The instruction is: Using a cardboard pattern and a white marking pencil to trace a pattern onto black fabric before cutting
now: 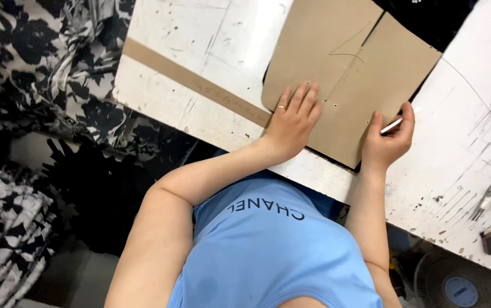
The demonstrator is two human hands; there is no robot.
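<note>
The left hand [292, 117] lies flat, fingers spread, on a brown cardboard pattern [342, 74] on the white worktop [200, 34]. Just right of it, the right hand [391, 140] has its fingers clamped on a thin white marker [391, 126] (tip at the pattern's right edge); black-and-white floral fabric [40, 63] lies far left.

Two hands [337, 125], one cardboard pattern [342, 74] (brown), one chalk stick [391, 126], one fan [459, 288].

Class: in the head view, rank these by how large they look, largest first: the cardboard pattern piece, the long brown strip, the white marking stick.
1. cardboard pattern piece
2. long brown strip
3. white marking stick, pinched in the right hand
</note>
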